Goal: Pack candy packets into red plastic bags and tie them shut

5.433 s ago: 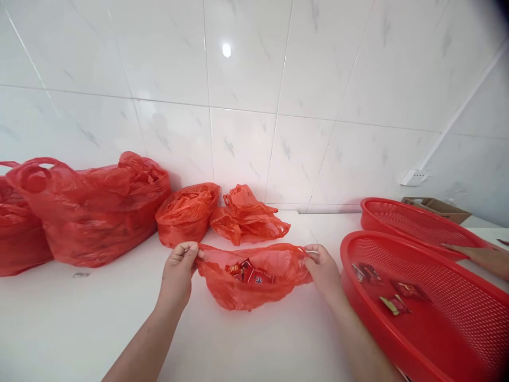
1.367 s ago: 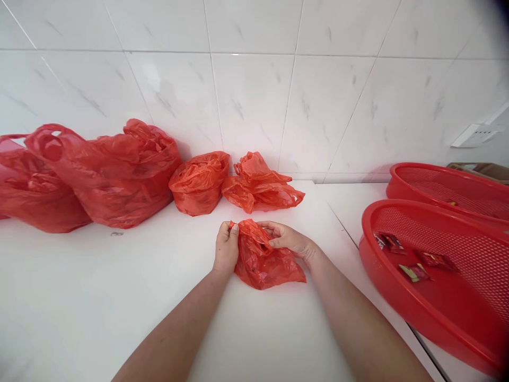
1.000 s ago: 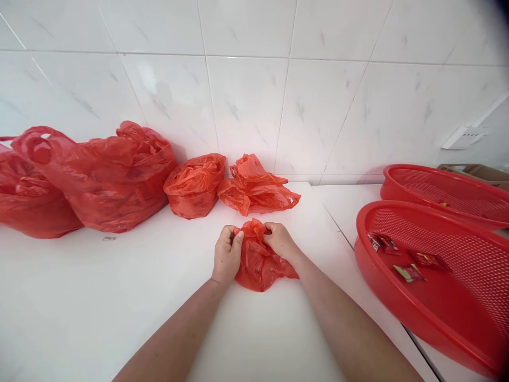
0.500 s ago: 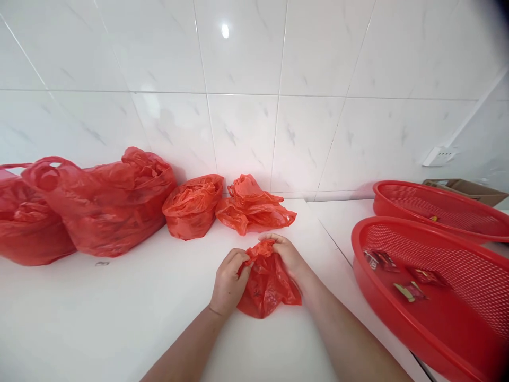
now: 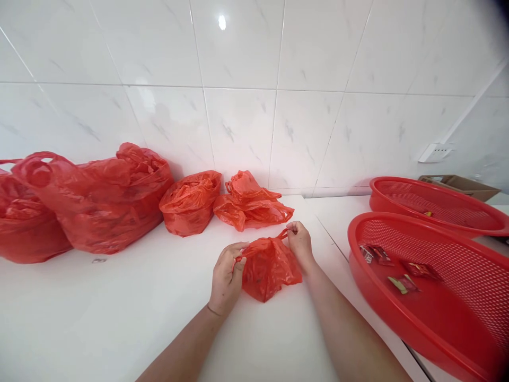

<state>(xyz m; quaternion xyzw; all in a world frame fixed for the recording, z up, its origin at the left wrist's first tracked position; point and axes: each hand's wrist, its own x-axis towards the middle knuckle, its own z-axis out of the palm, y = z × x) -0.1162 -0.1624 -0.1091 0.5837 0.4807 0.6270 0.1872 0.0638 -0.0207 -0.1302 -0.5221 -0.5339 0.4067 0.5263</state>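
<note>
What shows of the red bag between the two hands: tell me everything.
The red bag looks like thin, translucent plastic, crinkled and shiny. Its top is gathered, and a narrow strip, perhaps a handle, runs up to the right hand. The left hand grips its upper left edge. A slack corner juts right. Dark patches show faintly through it, too unclear to name. It appears to rest on the white tabletop.
</note>
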